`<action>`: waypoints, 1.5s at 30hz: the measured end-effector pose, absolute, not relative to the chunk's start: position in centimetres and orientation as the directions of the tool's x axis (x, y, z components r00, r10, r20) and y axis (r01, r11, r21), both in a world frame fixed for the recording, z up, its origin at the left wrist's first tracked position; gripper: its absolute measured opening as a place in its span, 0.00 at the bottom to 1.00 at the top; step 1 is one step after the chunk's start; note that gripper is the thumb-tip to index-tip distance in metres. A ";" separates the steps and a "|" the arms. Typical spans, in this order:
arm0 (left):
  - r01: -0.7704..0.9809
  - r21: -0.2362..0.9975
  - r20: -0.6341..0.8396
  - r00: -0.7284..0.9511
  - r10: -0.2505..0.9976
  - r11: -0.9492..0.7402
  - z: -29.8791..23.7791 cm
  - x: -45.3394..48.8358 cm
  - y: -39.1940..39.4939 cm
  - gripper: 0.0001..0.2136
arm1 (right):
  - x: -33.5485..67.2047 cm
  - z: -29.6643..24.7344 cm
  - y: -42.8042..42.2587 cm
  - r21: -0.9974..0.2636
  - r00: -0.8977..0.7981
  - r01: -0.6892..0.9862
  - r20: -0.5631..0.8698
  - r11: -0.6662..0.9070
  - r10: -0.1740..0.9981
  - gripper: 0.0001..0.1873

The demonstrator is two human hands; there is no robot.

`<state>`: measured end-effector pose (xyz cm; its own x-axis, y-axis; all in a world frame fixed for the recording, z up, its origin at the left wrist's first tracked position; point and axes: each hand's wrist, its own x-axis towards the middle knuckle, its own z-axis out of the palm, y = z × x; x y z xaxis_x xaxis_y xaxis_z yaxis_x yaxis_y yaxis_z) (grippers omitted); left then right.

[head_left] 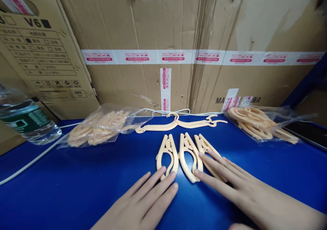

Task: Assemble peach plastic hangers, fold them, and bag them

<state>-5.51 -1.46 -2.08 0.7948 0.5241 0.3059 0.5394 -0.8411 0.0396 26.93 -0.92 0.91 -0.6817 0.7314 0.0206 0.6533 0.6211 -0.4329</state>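
Three folded cream plastic hangers lie side by side on the blue table [97, 179]. My left hand [148, 196] is flat with fingers apart, its fingertips on the lower end of the left folded hanger [158, 158]. The index fingertip of my right hand [230, 175] touches the lower part of the middle folded hanger [182, 155]. Its other fingers lie over the right folded hanger [198, 143], hiding much of it. Behind them, an unfolded cream hanger [160, 127] lies stretched out, its hook towards the cardboard.
Clear bags of folded hangers lie at left [102, 124] and right [252, 121]. A water bottle [28, 121] leans at far left, near a white cable [33, 167]. Large cardboard boxes [143, 83] wall off the back. A dark flat device [306, 134] sits at the right edge.
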 end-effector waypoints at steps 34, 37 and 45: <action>0.508 -0.271 0.321 0.848 0.421 -0.818 -1.9 -5.9 -0.7 0.20 | 26.8 -1.0 0.3 -0.034 -0.733 0.625 0.319 0.780 0.601 0.45; 0.515 -0.328 0.342 0.846 0.409 -0.792 -2.1 -5.9 -0.6 0.19 | 26.6 -0.7 0.2 0.020 -0.752 0.608 0.337 0.794 0.567 0.43; 0.519 -0.362 0.350 0.846 0.403 -0.774 -2.1 -6.2 -0.9 0.19 | 26.1 -0.3 0.4 0.172 -0.785 0.590 0.351 0.789 0.511 0.36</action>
<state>-6.19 -0.93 -2.09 0.8457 0.4028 0.3500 0.5187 -0.7743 -0.3624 26.14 0.36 -0.28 -0.7849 0.5106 0.3509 0.5900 0.7889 0.1718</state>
